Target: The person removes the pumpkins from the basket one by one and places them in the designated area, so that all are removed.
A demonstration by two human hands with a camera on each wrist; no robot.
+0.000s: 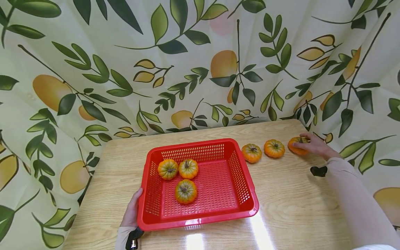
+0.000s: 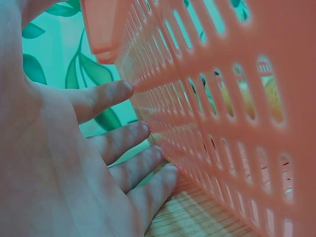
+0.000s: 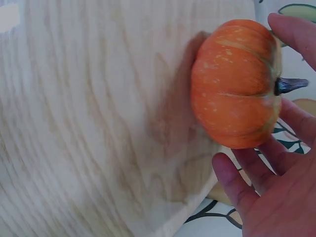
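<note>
A red plastic basket (image 1: 215, 180) holds three small orange-green pumpkins, one of them a pumpkin (image 1: 185, 191) near its front. My left hand (image 1: 130, 210) rests against the basket's left side. In the left wrist view its fingers (image 2: 131, 143) lie fairly straight along the slotted outer wall; the thumb's tip is out of that view. At the table's far right, my right hand (image 1: 317, 146) holds an orange pumpkin (image 3: 237, 84) between thumb and fingers, its dark stem towards the palm. Some of the fingers are partly hidden behind the pumpkin.
Two more pumpkins stand in a row between the basket and my right hand: one pumpkin (image 1: 251, 153) close to the basket's rim, another pumpkin (image 1: 274, 148) farther right. Beneath is a wooden table (image 1: 281, 201). A leaf-and-fruit patterned curtain (image 1: 193, 69) hangs behind and at the sides.
</note>
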